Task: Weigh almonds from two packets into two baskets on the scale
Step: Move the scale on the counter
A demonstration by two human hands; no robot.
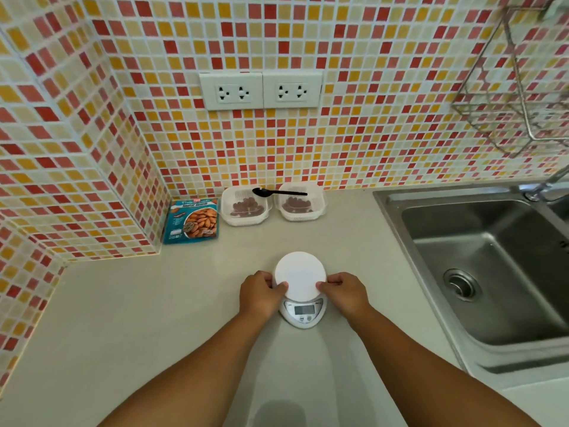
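A small white kitchen scale (303, 312) with a round white platform sits on the counter in front of me, nothing on it. My left hand (260, 295) grips its left side and my right hand (345, 292) its right side, thumbs on the platform's rim. At the back wall stand two white plastic baskets, the left basket (228, 208) and the right basket (318, 204), each with brown almonds inside. A black spoon (278, 192) lies across both rims. A blue almond packet (192, 221) stands left of the baskets in the corner. Only one packet shows.
A steel sink (492, 266) with a tap fills the right side. A wire rack (517, 84) hangs on the tiled wall at the upper right. Two double wall sockets (261, 90) sit above the baskets. The tiled wall juts out at the left.
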